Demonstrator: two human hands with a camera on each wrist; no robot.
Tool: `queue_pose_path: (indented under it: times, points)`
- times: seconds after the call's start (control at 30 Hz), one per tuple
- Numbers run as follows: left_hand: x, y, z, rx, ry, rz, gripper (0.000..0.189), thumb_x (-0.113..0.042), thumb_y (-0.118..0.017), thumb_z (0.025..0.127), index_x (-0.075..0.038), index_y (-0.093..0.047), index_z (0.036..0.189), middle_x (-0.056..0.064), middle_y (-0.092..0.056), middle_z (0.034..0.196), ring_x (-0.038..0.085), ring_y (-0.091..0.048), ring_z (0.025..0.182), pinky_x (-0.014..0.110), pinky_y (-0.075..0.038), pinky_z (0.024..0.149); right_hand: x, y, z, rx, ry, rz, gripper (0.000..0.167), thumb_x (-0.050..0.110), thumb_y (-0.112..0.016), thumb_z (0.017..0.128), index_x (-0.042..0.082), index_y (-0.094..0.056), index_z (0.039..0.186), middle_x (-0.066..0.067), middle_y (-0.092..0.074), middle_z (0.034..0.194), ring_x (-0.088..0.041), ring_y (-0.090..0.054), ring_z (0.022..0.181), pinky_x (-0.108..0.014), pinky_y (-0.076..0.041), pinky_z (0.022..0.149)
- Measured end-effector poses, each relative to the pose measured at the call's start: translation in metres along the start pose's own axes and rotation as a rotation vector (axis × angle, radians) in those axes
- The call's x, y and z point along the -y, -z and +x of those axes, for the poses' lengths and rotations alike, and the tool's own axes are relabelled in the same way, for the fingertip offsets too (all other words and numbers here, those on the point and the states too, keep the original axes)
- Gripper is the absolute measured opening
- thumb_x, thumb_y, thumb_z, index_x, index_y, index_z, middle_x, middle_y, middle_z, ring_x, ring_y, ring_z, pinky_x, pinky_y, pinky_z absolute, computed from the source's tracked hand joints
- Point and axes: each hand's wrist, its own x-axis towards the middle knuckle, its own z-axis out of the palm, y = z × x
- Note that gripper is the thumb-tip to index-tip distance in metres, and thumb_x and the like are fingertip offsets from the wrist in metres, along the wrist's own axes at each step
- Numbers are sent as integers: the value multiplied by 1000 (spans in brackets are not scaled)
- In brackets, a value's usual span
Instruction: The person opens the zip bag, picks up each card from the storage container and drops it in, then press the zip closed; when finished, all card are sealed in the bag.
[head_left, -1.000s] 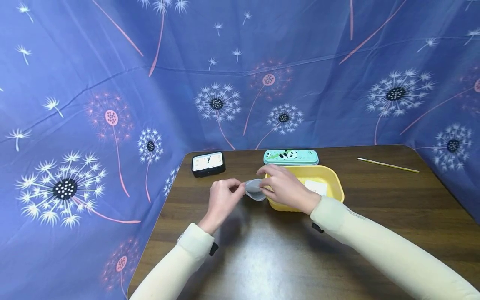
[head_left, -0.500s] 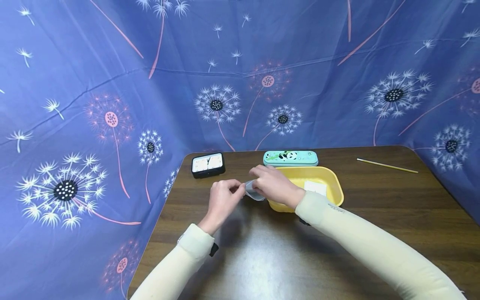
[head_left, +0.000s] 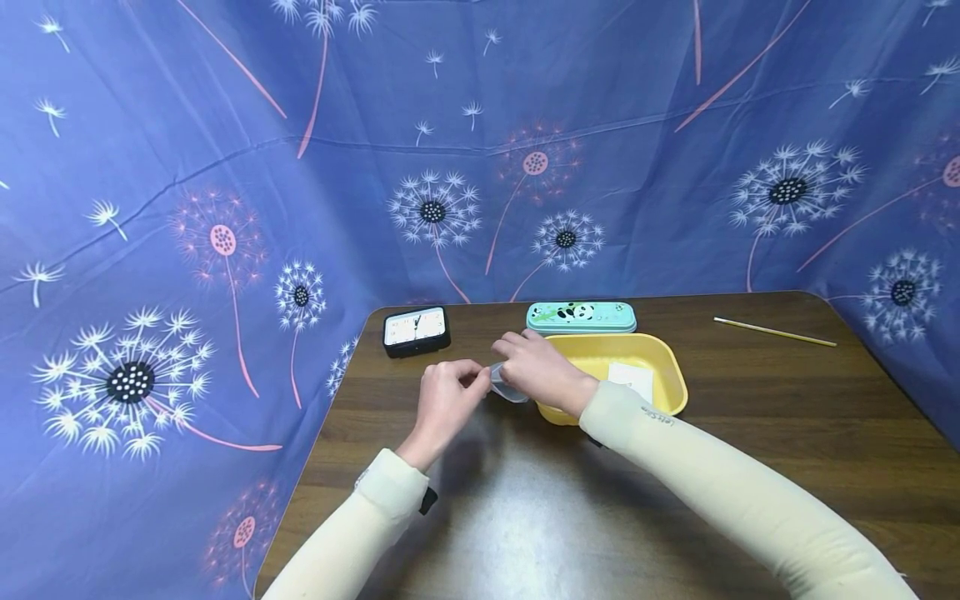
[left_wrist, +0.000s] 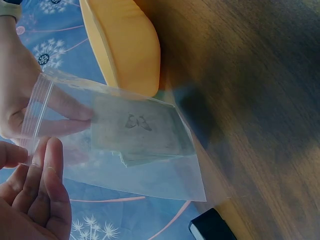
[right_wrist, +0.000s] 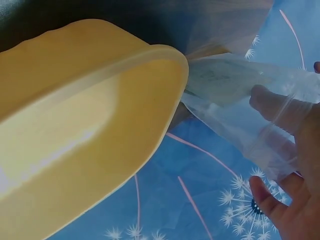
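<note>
Right hand (head_left: 536,367) shifted left, reaching past the bag's (left_wrist: 140,176) open edge.

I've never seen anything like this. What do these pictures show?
No robot here: a person's left hand and right hand, both bare, filmed by three cameras. The wide picture comes from the head; the close ones, from each wrist. On the wooden table are a yellow bin with white paper inside, a black clock, a panda pencil case and a thin stick, maybe a pencil. The left hand pinches a clear zip bag of flat sheets, one showing a butterfly; the right hand seems to reach inside it.
</note>
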Motion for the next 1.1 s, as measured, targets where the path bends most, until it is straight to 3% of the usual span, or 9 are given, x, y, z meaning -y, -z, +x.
queue_pose_path:
  times: [0.23,0.5,0.77,0.93,1.1]
  points:
    - [-1,1,-1,-3,-9,-6,20,-17,-70,97,-14,-79,80,-11,-66,64,16,-65,59,28,-47,53,-5,5,-8,-29,-14,136,4,13,-86,86,16,-84,89,-10,-70,117,-29,-61,109,-44,-50,84]
    - [0,1,0,-16,-9,18,19,-17,-71,96,-16,-80,79,-14,-65,63,5,-59,56,27,-47,53,-15,17,-25,-60,-5,189,7,12,-86,86,15,-82,90,-7,-70,112,-27,-64,105,-46,-52,92]
    - [0,1,0,-23,-13,20,18,-18,-71,95,-15,-80,80,-14,-65,64,3,-58,56,27,-47,54,-30,29,-44,-189,27,274,7,9,-81,89,10,-76,94,0,-71,95,-20,-68,90,-40,-56,85]
    - [1,1,-1,-26,-15,20,18,-18,-70,96,-14,-81,81,-14,-65,64,3,-59,56,27,-47,54,-48,37,-59,-200,-63,296,7,8,-80,90,13,-75,92,6,-72,87,-14,-67,78,-39,-55,73]
    - [2,2,-2,-24,-13,23,18,-19,-70,96,-16,-81,81,-15,-66,64,2,-59,56,26,-47,54,-71,36,-78,-107,-192,252,11,9,-78,92,19,-75,89,9,-69,83,-10,-59,70,-37,-51,65]
